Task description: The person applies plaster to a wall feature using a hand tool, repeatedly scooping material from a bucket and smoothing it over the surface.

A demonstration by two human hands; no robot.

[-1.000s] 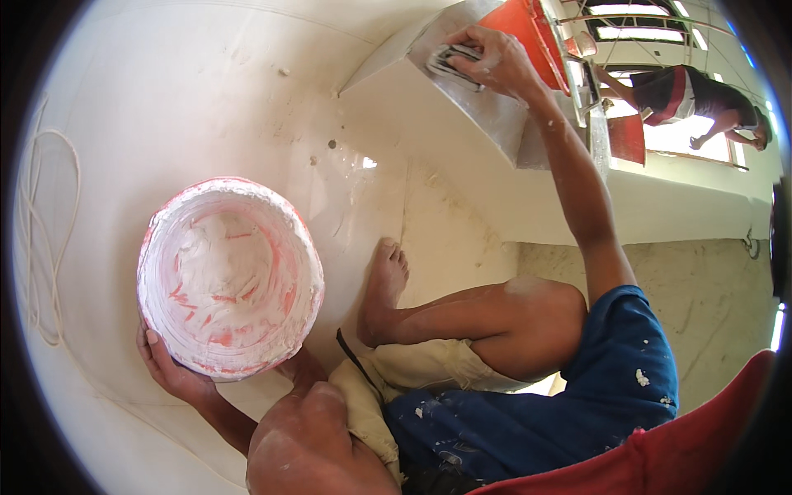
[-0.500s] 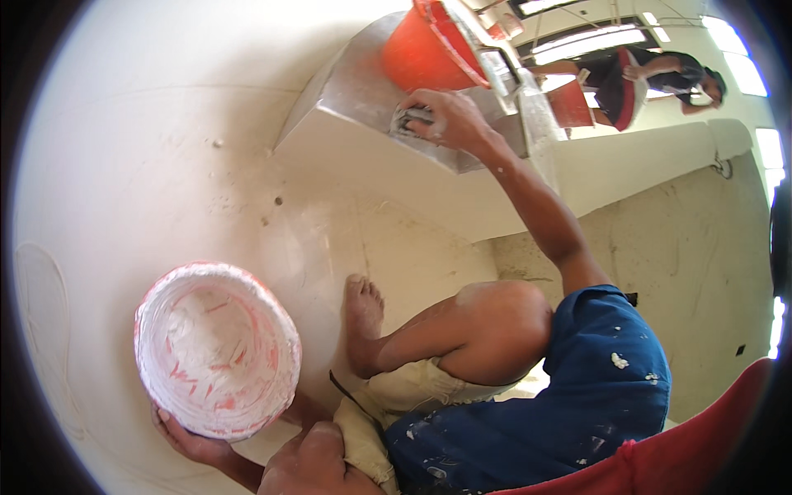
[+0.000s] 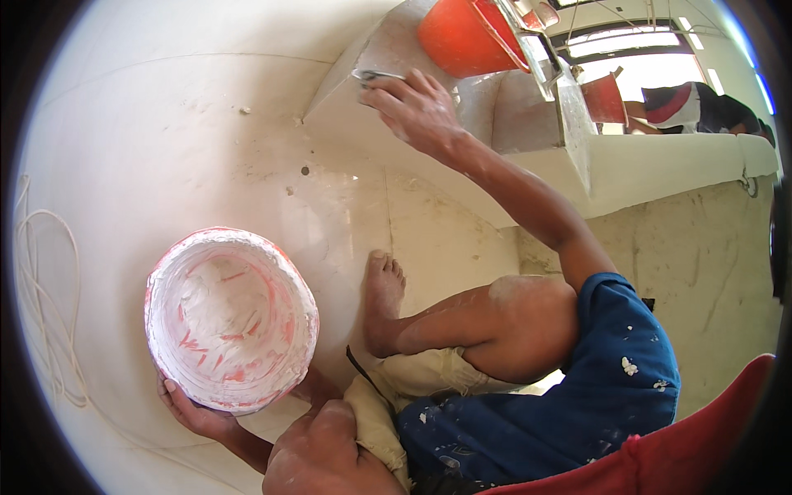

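My left hand [image 3: 194,408] curls under the lower rim of a red tub [image 3: 285,285] that is thickly coated inside with white plaster or putty. Much of this hand is hidden behind the tub. With my arm stretched out, my right hand [image 3: 417,107] is at the near edge of a pale raised block [image 3: 470,169]. A thin, flat grey-and-white thing [image 3: 375,76] pokes out of its fingers; its kind cannot be made out. On top of the block, close beyond this hand, stands an orange-red bucket [image 3: 462,41].
My bent knee [image 3: 532,305] and bare foot [image 3: 384,289] lie between my hands. A loose white cord [image 3: 70,330] trails on the pale floor at far left. A smaller red bucket [image 3: 604,101] and a bent-over person [image 3: 701,107] are at the far right, behind a low white wall [image 3: 660,169].
My right hand has slid left along the block toward its corner. The tub stays in my left hand. The view has shifted a little, and the other person is lower behind the wall.
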